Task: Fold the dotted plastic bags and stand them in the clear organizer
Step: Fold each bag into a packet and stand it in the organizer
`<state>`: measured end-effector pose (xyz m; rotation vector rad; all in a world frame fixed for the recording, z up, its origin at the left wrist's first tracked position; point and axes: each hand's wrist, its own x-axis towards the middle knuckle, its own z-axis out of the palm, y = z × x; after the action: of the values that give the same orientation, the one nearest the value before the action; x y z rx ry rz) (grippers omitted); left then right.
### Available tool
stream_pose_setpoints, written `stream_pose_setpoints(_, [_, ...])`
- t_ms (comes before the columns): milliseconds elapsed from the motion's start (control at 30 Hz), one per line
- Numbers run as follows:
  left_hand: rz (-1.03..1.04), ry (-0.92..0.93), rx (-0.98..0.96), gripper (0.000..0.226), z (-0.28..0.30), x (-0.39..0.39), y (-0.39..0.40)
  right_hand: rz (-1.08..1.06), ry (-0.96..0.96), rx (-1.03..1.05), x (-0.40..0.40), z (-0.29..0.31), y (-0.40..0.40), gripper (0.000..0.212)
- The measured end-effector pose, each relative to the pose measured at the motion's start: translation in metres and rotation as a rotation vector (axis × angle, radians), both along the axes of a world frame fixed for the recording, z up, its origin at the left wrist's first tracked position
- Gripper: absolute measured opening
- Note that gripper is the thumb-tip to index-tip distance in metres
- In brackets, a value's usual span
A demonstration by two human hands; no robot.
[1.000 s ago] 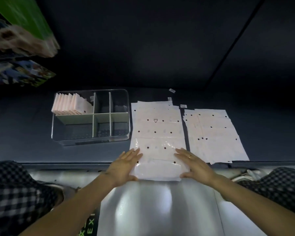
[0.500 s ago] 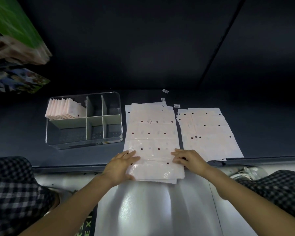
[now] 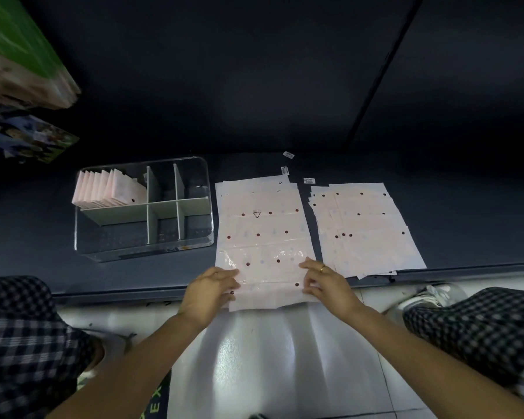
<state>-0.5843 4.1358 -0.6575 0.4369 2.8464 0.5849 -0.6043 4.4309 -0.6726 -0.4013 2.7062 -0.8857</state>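
At six o'clock, the left hand [image 3: 208, 293] and right hand [image 3: 325, 282] pinch the top dotted bag's [image 3: 263, 237] near corners, likely to fold it toward twelve.

Flat dotted bags [image 3: 262, 237] beside organizer [image 3: 146, 207]

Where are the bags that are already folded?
In the head view, the folded pink dotted bags stand in the back-left compartment of the clear plastic organizer, left of the flat stacks.
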Motion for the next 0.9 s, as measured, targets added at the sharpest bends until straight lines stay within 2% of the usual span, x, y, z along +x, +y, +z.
stream_pose_setpoints(100, [0.073,0.011,0.036,0.012,0.001,-0.002,0.005,0.000,0.001,0.001,0.000,0.001,-0.002,0.006])
stream_pose_setpoints(200, [0.090,-0.006,0.007,0.011,0.001,-0.005,0.008,0.013,-0.024,0.021,-0.004,0.008,-0.001,0.010])
stream_pose_setpoints(333, [0.022,-0.037,-0.091,0.014,0.001,-0.008,0.006,0.127,-0.068,0.172,-0.003,0.017,0.002,0.056])
stream_pose_setpoints(433, [-0.018,-0.037,-0.079,0.005,0.001,-0.006,0.004,0.221,0.053,0.312,0.001,0.015,0.001,0.074])
stream_pose_setpoints(467, [-0.035,-0.034,-0.060,0.014,0.000,-0.004,0.002,0.255,0.101,0.371,0.003,0.012,0.001,0.077])
stream_pose_setpoints(533, [-0.106,-0.059,-0.073,0.049,-0.005,0.001,-0.001,0.314,0.175,0.496,0.007,0.006,0.002,0.079])
stream_pose_setpoints(600, [-0.174,-0.065,-0.153,0.077,-0.009,0.005,-0.003,0.330,0.233,0.540,0.010,0.002,0.003,0.077])
stream_pose_setpoints(667, [-0.196,-0.039,-0.225,0.089,-0.013,0.008,-0.003,0.316,0.286,0.529,0.012,0.002,0.003,0.072])
stream_pose_setpoints(767, [-0.180,-0.005,-0.256,0.088,-0.017,0.011,-0.002,0.276,0.300,0.396,0.011,0.004,0.003,0.051])
stream_pose_setpoints(900, [-0.112,0.025,-0.148,0.068,-0.015,0.007,0.000,0.246,0.208,0.240,0.000,0.008,0.011,0.026])
